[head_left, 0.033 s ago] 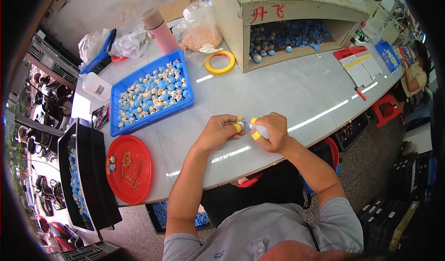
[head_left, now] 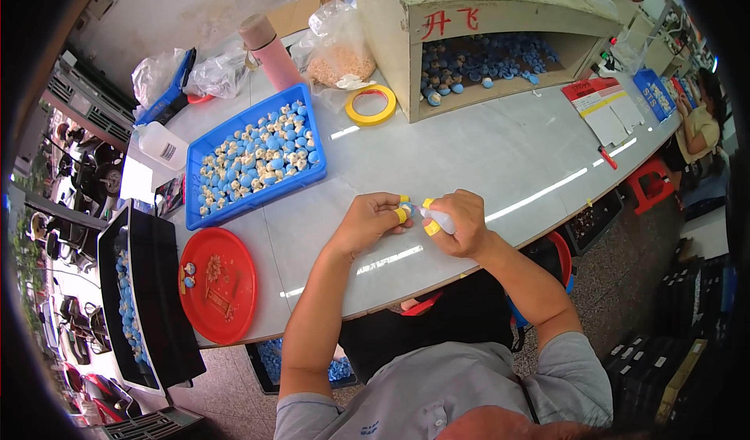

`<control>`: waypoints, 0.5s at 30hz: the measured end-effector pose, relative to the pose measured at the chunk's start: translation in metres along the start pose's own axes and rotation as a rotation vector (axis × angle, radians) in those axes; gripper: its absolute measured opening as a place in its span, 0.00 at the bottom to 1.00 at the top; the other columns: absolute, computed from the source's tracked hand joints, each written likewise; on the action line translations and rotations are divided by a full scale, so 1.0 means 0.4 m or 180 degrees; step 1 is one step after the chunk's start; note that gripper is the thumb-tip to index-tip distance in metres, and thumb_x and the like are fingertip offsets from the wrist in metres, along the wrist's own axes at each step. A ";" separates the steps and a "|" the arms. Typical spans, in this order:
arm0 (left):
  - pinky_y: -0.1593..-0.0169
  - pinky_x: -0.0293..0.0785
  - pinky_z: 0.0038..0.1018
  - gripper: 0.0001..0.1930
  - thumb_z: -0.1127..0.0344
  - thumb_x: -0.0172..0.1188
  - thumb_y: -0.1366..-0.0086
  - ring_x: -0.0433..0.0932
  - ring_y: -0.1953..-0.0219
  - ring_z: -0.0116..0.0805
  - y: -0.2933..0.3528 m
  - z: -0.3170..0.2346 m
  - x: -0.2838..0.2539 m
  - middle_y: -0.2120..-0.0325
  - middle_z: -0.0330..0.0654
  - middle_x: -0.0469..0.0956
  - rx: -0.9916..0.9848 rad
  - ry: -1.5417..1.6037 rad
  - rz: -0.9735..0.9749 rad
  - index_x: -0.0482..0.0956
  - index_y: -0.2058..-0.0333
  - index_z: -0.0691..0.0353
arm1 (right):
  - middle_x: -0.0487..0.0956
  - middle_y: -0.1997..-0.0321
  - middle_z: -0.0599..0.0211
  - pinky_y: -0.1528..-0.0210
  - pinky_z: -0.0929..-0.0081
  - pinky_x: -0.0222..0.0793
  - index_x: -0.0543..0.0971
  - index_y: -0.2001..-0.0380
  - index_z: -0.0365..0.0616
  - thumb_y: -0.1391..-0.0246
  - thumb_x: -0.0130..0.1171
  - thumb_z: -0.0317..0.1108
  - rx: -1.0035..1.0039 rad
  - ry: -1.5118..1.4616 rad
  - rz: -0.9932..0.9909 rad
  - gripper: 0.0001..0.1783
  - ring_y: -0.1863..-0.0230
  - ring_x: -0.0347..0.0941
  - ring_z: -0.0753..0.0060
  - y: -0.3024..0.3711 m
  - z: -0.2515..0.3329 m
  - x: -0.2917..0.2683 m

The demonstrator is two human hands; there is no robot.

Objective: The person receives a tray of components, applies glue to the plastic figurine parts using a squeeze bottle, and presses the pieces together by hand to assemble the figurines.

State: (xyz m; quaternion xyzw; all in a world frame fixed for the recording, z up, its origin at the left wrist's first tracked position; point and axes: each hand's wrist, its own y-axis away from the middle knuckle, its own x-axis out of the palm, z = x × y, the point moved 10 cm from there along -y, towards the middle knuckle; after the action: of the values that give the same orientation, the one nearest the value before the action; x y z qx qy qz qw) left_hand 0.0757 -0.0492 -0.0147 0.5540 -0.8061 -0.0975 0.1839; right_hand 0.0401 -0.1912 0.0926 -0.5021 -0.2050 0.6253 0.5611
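From my remote seat I saw both hands meet over the pale grey table (head_left: 500, 151), just in front of the body. The left hand (head_left: 373, 220) was curled narrow, its taped fingertips (head_left: 401, 215) pinching a small blue piece (head_left: 408, 208) that was mostly hidden, so I could not tell its exact shape. The right hand (head_left: 462, 223) was closed around a small white bottle (head_left: 440, 220), its tip pointed at the blue piece and touching it or just short of it; I could not tell which. Yellow tape also showed on a right fingertip. To the left of the hands sat a blue tray (head_left: 311, 180) filled with blue and cream-coloured small pieces, and nearer the table's edge a round red plate (head_left: 226, 315) held a few bits. Behind the tray stood a pink flask (head_left: 269, 49), a clear bag of tan material (head_left: 337, 57) and a white plastic bottle (head_left: 160, 144) lying tilted. A roll of yellow tape (head_left: 370, 105) lay flat beside a large open-fronted wooden box (head_left: 500, 10) with more blue pieces inside. A black bin (head_left: 156, 299) stood just off the table's left end, well apart from the hands. Another person sat at the far right end of the table.
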 end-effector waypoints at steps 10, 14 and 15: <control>0.60 0.77 0.20 0.18 0.74 0.59 0.37 0.81 0.61 0.31 -0.001 -0.002 0.004 0.60 0.48 0.79 -0.0013 0.0023 0.0007 0.73 0.51 0.79 | 0.79 0.78 0.62 0.78 0.72 0.64 0.76 0.69 0.41 0.57 0.64 0.29 -0.0023 0.0013 0.0167 0.10 0.83 0.72 0.63 0.001 -0.003 0.008; 0.60 0.78 0.20 0.18 0.74 0.58 0.36 0.81 0.61 0.32 0.005 -0.009 0.004 0.60 0.48 0.79 -0.0017 0.0018 -0.0019 0.73 0.51 0.79 | 0.79 0.78 0.62 0.78 0.72 0.64 0.76 0.69 0.40 0.57 0.64 0.29 0.0005 0.0046 0.0190 0.11 0.83 0.72 0.63 0.003 -0.006 0.012; 0.60 0.78 0.20 0.17 0.74 0.58 0.37 0.81 0.61 0.32 0.004 -0.009 0.003 0.60 0.48 0.79 -0.0023 0.0004 -0.0041 0.73 0.51 0.79 | 0.79 0.77 0.62 0.78 0.72 0.65 0.76 0.69 0.40 0.57 0.64 0.29 -0.0026 0.0049 0.0147 0.11 0.83 0.72 0.63 0.004 -0.003 0.006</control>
State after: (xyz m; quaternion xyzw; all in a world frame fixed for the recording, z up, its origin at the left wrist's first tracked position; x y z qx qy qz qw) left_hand 0.0754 -0.0493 -0.0106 0.5586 -0.8020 -0.1012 0.1857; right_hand 0.0406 -0.1899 0.0896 -0.5138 -0.1916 0.6334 0.5460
